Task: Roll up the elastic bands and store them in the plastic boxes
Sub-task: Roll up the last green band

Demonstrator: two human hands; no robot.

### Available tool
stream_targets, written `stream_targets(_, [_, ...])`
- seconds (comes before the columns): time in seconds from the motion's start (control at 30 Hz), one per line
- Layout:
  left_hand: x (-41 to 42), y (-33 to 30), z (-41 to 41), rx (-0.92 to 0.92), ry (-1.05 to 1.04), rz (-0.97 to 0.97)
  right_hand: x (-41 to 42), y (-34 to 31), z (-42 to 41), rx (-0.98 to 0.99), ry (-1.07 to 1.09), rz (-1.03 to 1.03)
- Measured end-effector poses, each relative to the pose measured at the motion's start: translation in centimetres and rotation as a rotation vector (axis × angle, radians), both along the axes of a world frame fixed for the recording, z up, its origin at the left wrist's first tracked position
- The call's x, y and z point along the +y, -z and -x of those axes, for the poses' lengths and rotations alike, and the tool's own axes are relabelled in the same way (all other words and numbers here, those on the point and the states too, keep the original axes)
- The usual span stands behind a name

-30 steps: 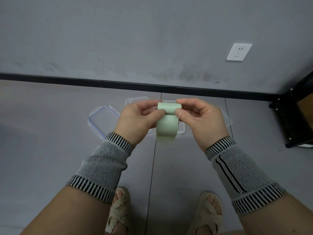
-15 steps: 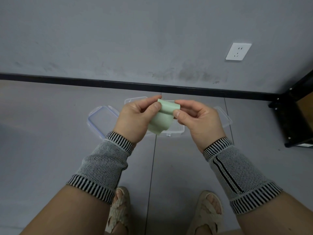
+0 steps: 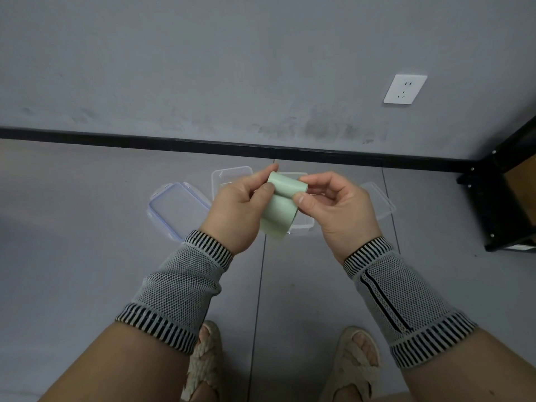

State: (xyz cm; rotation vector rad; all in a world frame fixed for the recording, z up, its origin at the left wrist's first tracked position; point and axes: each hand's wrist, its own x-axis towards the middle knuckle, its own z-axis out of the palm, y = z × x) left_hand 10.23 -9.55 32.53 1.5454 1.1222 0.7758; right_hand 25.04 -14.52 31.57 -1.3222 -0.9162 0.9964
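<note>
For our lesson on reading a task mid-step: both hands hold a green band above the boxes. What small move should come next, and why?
Probably another turn of the roll. The left hand and right hand pinch the green band at its curled top, yet a flat tail hangs loose, so it is not ready for the clear box below.

Inspector A: Elastic band (image 3: 279, 210): pale mint green, plain. Wrist sleeves (image 3: 179, 288): grey mesh knit, black-and-white striped cuffs at both ends.

Inspector B: Noted. Lid (image 3: 174, 208) on the floor: clear with a blue-violet rim. Boxes (image 3: 232, 175): clear, colourless. Wall (image 3: 232, 68): grey, smudged darker low down. Skirting (image 3: 145, 139): black. Socket (image 3: 405, 89): white. Sandals (image 3: 358, 364): cream, woven.
</note>
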Motion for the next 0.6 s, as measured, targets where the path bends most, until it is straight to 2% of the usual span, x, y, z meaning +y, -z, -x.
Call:
stream_targets(0.13, [-0.1, 0.0, -0.3, 0.045, -0.06, -0.048, 0.1, 0.1, 0.1, 0.032, 0.022, 0.024])
stream_targets(0.27, [-0.2, 0.0, -0.6, -0.078, -0.272, -0.05, 0.1, 0.0, 0.3, 0.101, 0.06, 0.043])
stream_targets(0.33, [-0.2, 0.0, -0.8, -0.064, -0.337, -0.096, 0.2, 0.0, 0.5, 0.11, 0.072, 0.044])
stream_targets(0.6, [-0.6, 0.4, -1.3, 0.025, -0.363, -0.136, 0.2, 0.3, 0.5, 0.055, 0.043, 0.062])
